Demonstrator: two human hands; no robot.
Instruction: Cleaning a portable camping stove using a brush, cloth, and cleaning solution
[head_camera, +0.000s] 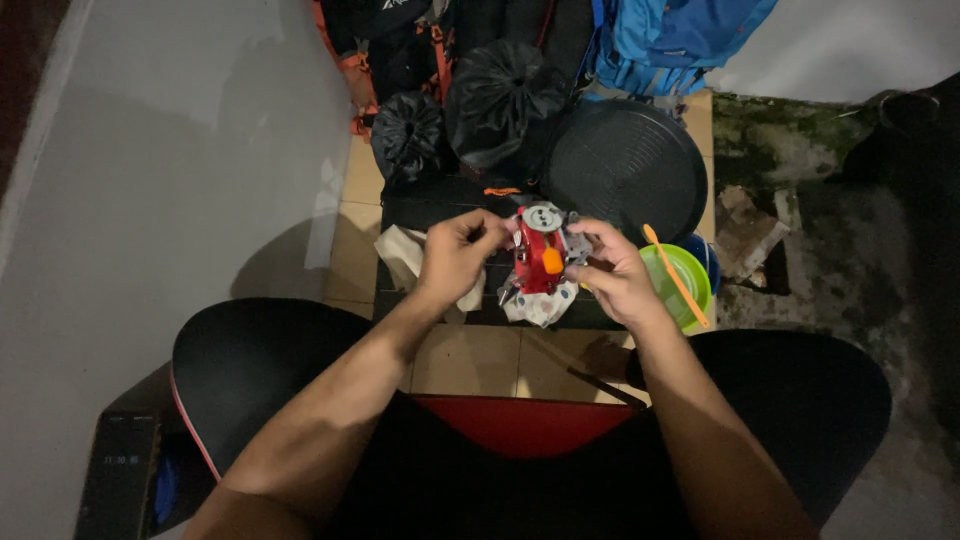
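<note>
The person is sitting with both bare forearms reaching forward over the knees, and the two hands are meeting around one small red device (536, 262) with a grey round top and an orange knob on its front. The left hand (455, 255) is curling its fingers in narrowly, pinching at the upper left side of the device, while the right hand (612, 275) is wrapping partly closed around the right side, thumb and fingers pressing on it. The device is being held just above a black case (440, 205) on the tiled floor (470, 360), with one pale cloth (400, 252) lying under the left hand. Just beside the right hand, one green bowl (685, 272) is carrying one orange spoon (675, 275) across its rim. Behind are sitting one round black grill pan (625, 165), two black drawstring bags (500, 90) and one blue backpack (670, 40).
</note>
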